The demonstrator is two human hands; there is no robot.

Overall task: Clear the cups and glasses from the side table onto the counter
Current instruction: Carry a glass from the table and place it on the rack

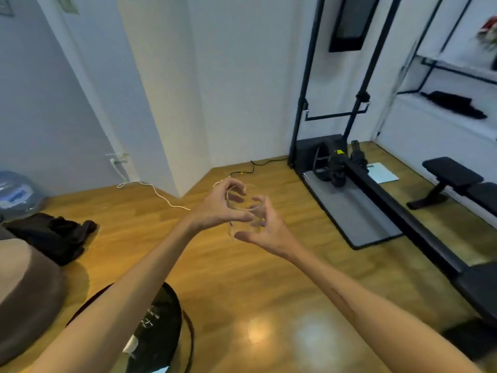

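Note:
A clear drinking glass (243,203) is held out in front of me above the wooden floor, with both hands on it. My left hand (217,208) curls around its left side and rim. My right hand (265,228) grips its right side and lower part. The glass looks see-through, so its base is hard to make out. A round black side table (161,313) sits low under my left forearm, mostly hidden. No counter is in view.
A white wall corner (172,130) juts out ahead. Black exercise equipment (338,168) and a bench (451,179) fill the right side. Dark clothing (53,235) and a brown seat (24,292) lie at left, with cables (161,195) across the floor.

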